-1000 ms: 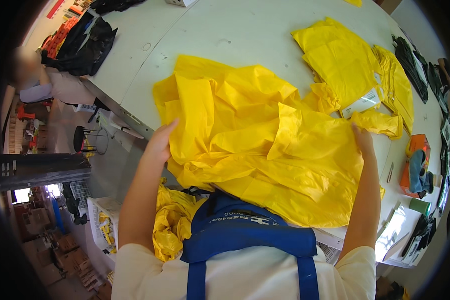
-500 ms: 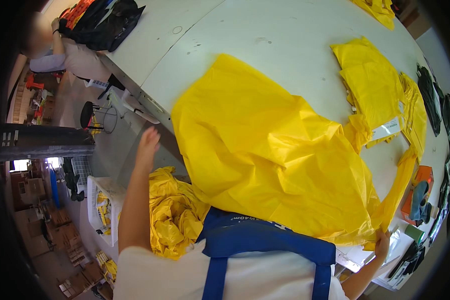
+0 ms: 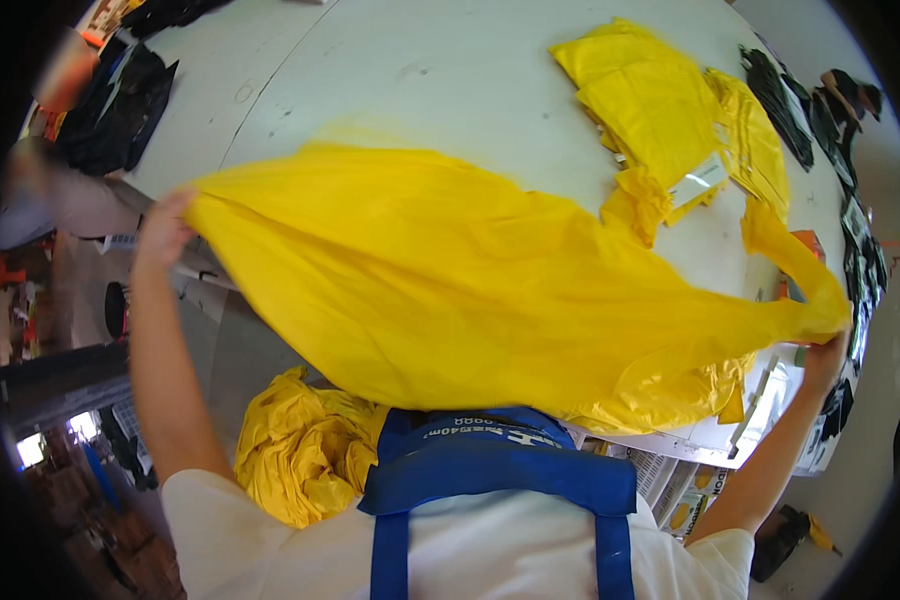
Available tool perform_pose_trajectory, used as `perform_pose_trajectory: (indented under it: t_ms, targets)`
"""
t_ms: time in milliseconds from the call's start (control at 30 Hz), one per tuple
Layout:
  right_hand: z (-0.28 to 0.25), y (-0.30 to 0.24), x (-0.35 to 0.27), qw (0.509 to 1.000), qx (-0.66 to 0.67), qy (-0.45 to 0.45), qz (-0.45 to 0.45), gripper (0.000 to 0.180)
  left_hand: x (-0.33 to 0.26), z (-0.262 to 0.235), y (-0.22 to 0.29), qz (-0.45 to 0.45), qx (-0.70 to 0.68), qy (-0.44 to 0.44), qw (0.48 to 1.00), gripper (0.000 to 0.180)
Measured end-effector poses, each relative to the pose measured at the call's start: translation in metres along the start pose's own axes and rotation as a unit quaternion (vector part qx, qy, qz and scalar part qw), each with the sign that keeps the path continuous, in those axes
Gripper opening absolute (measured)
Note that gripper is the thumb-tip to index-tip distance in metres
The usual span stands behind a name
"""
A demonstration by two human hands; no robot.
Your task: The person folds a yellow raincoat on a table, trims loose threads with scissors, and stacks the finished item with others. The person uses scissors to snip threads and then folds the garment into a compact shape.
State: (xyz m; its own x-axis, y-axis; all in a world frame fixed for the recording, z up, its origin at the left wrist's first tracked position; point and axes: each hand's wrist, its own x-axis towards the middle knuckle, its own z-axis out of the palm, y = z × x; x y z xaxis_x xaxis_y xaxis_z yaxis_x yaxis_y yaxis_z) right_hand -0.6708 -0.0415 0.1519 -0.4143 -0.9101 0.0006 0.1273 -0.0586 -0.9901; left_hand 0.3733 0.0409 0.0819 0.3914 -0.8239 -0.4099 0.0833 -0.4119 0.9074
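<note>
A large yellow sheet of thin, glossy material (image 3: pixel 450 270) stretches between my two hands over the white table. Its far edge is blurred by motion. My left hand (image 3: pixel 168 230), arm spread wide, is closed on the sheet's left corner. At the right end, my right hand (image 3: pixel 825 360) grips the sheet where it narrows into a bunched strip. This strip loops back toward a stack of folded yellow pieces (image 3: pixel 660 110), which has a white label (image 3: pixel 698 180) on it. A crumpled yellow heap (image 3: pixel 305 445) lies by my left side, below the table edge.
The white table (image 3: pixel 450 80) has dark bundles (image 3: pixel 775 100) along its right side. At far left, another person (image 3: pixel 70 190) stands by a black bundle (image 3: pixel 120 105). Shelves with packages (image 3: pixel 670 490) show under the near edge. I wear a blue apron (image 3: pixel 500 480).
My left hand has moved outward and taken hold of the sheet's left corner. My right hand has risen outward to the right. The sheet is now pulled taut and lifted. My view has shifted.
</note>
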Motion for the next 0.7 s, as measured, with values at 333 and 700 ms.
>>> perform_pose_trajectory:
  t_ms: [333,700]
  targets:
    - [-0.099,-0.201,0.006,0.986,-0.027,0.048,-0.155,0.044,-0.052,-0.141,0.208,0.194,-0.091,0.146,0.966,0.039]
    - [0.181,-0.338,0.042,0.742,-0.602,0.091,-0.281,0.035,0.079,0.006,0.328,0.288,-0.106,0.092,0.947,0.016]
